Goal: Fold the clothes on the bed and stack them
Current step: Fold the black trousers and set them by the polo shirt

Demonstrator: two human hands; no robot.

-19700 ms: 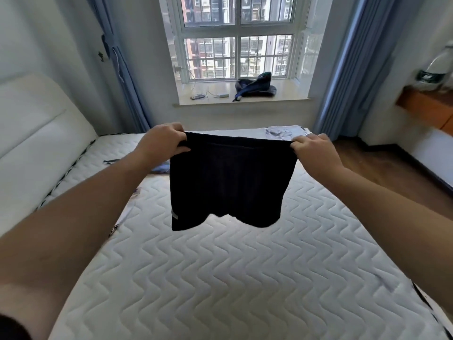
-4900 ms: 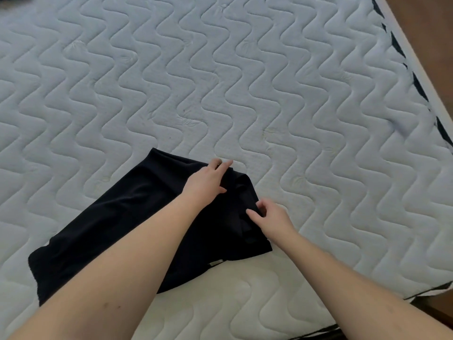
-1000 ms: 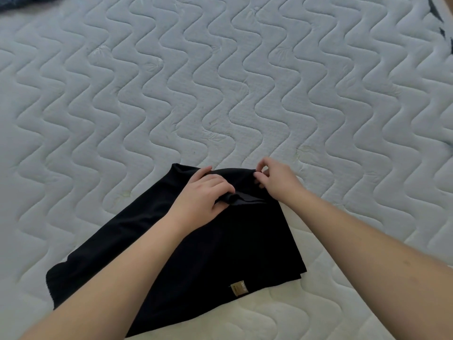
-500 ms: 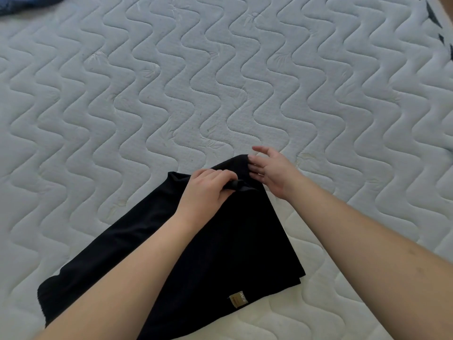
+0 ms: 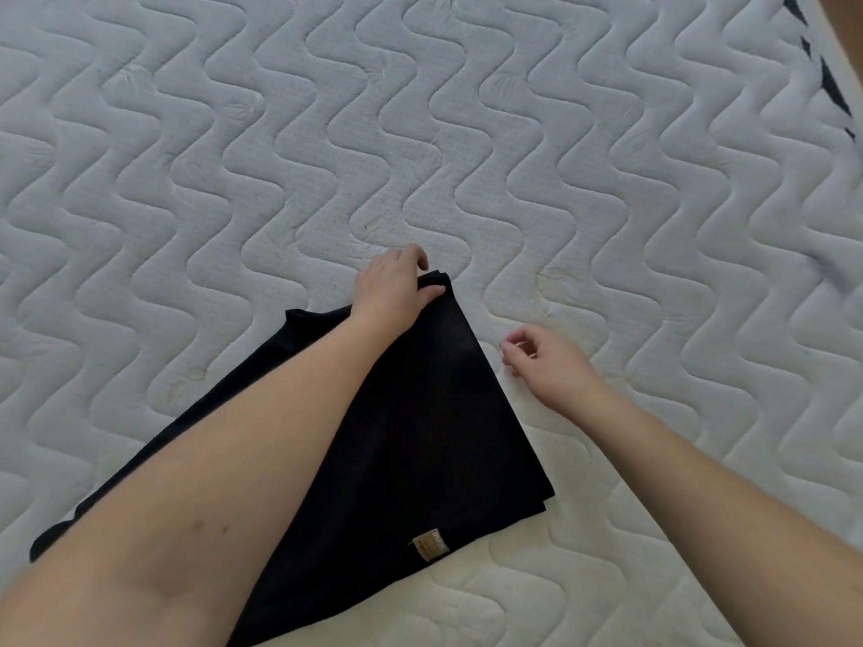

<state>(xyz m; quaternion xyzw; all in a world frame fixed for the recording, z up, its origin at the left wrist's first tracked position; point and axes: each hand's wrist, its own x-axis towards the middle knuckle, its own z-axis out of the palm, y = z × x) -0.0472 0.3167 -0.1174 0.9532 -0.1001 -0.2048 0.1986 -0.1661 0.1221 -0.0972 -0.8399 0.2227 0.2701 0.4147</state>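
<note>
Black shorts (image 5: 411,441) flat on the white mattress (image 5: 467,133), left hand (image 5: 390,291) pinching their far corner, right hand (image 5: 551,366) just beside their edge, fingers loosely curled, holding nothing, small tan label (image 5: 430,545) near the front hem

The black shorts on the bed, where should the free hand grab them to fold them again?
Probably the near right corner of the black shorts, coming from the right. The left hand already pinches the far corner, and the right hand hovers empty beside that straight right edge, over the mattress. The corner lies flat and uncovered, just past the tan label.
</note>
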